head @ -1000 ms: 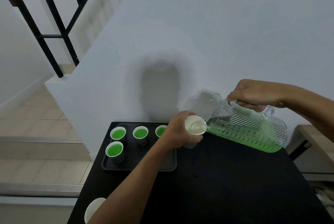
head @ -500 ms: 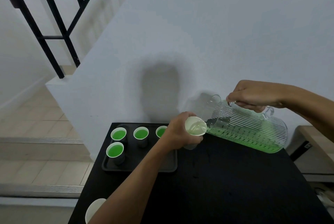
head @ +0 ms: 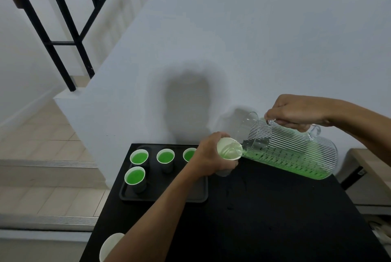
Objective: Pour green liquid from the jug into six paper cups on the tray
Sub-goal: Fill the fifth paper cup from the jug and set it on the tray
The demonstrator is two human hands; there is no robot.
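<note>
My right hand [head: 296, 113] grips the handle of a ribbed clear jug [head: 292, 151], tilted left with green liquid lying along its lower side. Its spout rests at the rim of a white paper cup [head: 229, 150] that my left hand [head: 209, 156] holds above the table, just right of the tray; a thin stream enters the cup. On the black tray [head: 165, 197] stand filled cups: back left [head: 139, 156], back middle [head: 165, 156], front left [head: 135, 175]. Another filled cup [head: 189, 154] at the back right is partly hidden by my left hand.
An empty white paper cup [head: 110, 246] stands at the black table's [head: 264, 219] near left corner, partly behind my left forearm. Tiled steps and a black railing [head: 63, 35] lie to the left. A white wall rises behind the table; a wooden surface [head: 372, 162] sits at right.
The jug has tipped a little further and liquid has begun running into the held cup. Both hands stay in nearly the same place.
</note>
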